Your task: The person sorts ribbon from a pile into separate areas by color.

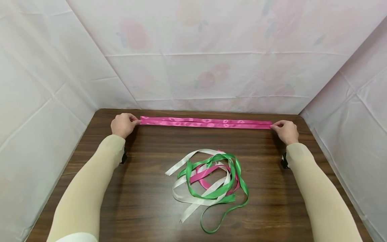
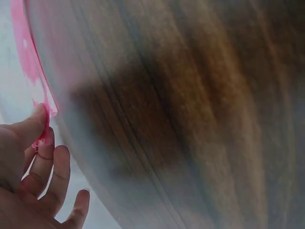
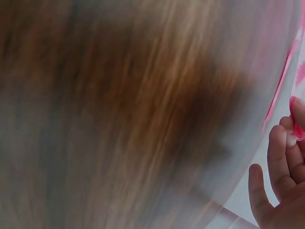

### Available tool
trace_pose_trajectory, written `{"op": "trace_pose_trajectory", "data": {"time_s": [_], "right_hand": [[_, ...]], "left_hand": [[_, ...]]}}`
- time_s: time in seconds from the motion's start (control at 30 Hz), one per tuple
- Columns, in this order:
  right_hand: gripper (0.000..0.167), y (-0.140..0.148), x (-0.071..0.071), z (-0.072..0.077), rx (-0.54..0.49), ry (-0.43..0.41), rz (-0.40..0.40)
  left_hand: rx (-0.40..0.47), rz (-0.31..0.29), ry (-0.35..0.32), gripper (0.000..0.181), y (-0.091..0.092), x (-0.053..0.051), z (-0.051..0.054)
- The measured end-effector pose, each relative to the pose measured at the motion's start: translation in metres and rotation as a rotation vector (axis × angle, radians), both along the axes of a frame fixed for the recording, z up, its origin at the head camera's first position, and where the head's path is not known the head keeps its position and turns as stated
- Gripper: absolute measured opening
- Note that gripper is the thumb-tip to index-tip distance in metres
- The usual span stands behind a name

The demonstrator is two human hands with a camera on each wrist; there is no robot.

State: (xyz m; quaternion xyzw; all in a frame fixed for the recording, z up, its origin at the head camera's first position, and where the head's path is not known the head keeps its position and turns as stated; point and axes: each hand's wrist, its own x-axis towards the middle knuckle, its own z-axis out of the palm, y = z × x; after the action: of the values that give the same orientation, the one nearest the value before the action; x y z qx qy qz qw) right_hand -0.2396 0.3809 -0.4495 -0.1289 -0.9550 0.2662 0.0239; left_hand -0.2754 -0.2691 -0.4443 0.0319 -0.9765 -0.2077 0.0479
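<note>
Two strips of shiny pink ribbon (image 1: 205, 122) run side by side near the back of the table, stretched nearly straight from left to right. At the left end, my left hand (image 1: 123, 125) pinches the nearer strip between thumb and finger; the ribbon end pokes out below the thumb in the left wrist view. My right hand (image 1: 285, 131) pinches the right end in the same way, and in the right wrist view part of that hand is cut off by the frame. Closer to me lies a loose tangle of green ribbon (image 1: 240, 174), white ribbon (image 1: 188, 199) and more pink ribbon.
The dark wood table (image 1: 145, 201) has rounded back corners. White cloth (image 1: 211, 80) with faded fruit prints hangs behind it and along both sides. A dark wrist device (image 1: 124, 156) shows at the left cuff, another (image 1: 284, 161) at the right.
</note>
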Motion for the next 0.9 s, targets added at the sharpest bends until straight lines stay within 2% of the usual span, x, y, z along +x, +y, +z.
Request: {"op": "trace_pose_trajectory", "data": {"time_s": [0.33, 0.5, 0.9], "right_hand": [[0.039, -0.005, -0.008, -0.007, 0.045, -0.079, -0.024], [0.038, -0.01, -0.008, -0.009, 0.072, -0.106, -0.03], [0.046, -0.007, -0.009, -0.006, 0.096, -0.124, -0.056]], "left_hand": [[-0.072, 0.03, -0.038, 0.03, 0.005, -0.005, -0.008], [-0.072, 0.045, -0.04, 0.03, 0.005, -0.005, -0.012], [-0.063, 0.092, -0.079, 0.033, 0.005, -0.007, -0.009]]}}
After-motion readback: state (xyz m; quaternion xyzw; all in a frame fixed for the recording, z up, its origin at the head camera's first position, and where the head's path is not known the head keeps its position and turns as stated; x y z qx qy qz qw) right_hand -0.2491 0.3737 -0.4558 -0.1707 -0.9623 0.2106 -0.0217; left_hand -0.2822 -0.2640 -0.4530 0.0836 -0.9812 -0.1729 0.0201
